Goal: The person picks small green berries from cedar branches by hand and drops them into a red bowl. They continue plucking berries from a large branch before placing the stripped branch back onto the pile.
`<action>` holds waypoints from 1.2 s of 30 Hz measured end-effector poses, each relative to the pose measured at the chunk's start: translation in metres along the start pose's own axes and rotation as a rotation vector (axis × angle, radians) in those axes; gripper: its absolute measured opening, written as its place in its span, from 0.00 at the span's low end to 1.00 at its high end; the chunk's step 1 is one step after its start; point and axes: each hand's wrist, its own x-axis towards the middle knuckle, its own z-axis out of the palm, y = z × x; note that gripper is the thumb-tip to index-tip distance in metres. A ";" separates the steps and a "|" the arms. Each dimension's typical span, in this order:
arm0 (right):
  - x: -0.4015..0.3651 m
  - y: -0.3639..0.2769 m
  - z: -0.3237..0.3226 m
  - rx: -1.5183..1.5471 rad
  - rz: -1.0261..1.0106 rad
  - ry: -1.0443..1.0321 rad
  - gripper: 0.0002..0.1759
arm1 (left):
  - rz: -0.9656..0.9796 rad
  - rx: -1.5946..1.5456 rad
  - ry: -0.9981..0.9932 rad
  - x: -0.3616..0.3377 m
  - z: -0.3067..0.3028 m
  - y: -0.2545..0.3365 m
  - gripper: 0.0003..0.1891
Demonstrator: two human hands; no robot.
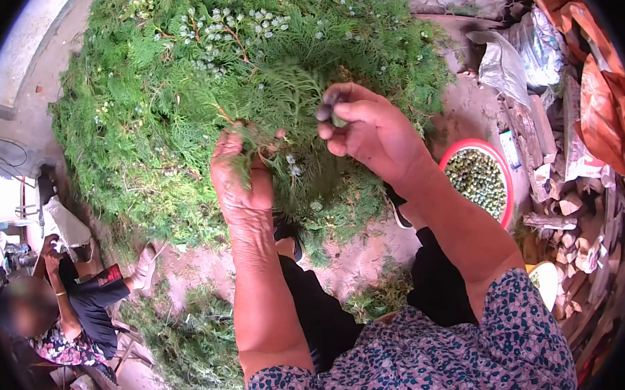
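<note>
My left hand (242,174) is closed around a green cypress-like sprig (288,99), whose leafy end rises up and to the right. To its right is my right hand (369,122), raised near the sprig, with thumb and fingertips pinched together; the fingertips are dark and a small greenish thing shows between them, too small to name. Beneath and beyond both hands spreads a large heap of green branches (134,128). Pale blue-green cones (264,24) cluster on the branches at the top. A red-rimmed basin (505,174) right of my right forearm holds many small green cones.
Another person (67,306) sits at the far left. More cut branches (193,348) lie on the ground at lower left. Stacked firewood (584,248), an orange sheet (599,102) and plastic bags (538,49) line the right side. A pale yellow container (547,284) stands by my right elbow.
</note>
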 end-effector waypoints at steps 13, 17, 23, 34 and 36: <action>0.000 0.048 0.005 -1.280 -0.560 0.170 0.11 | -0.075 -0.125 -0.014 -0.002 0.010 -0.010 0.08; -0.002 0.033 0.006 -1.009 -0.259 0.160 0.09 | -0.026 -0.020 -0.029 -0.006 0.019 -0.006 0.09; 0.001 0.012 0.004 -0.298 0.078 0.101 0.07 | -0.059 0.305 -0.215 -0.012 0.023 0.002 0.17; 0.000 0.002 0.004 -0.377 -0.082 0.022 0.09 | -0.228 0.275 -0.266 -0.026 0.033 -0.007 0.23; 0.001 0.002 0.003 -0.488 -0.142 0.040 0.09 | -0.191 0.344 -0.293 -0.023 0.030 -0.007 0.20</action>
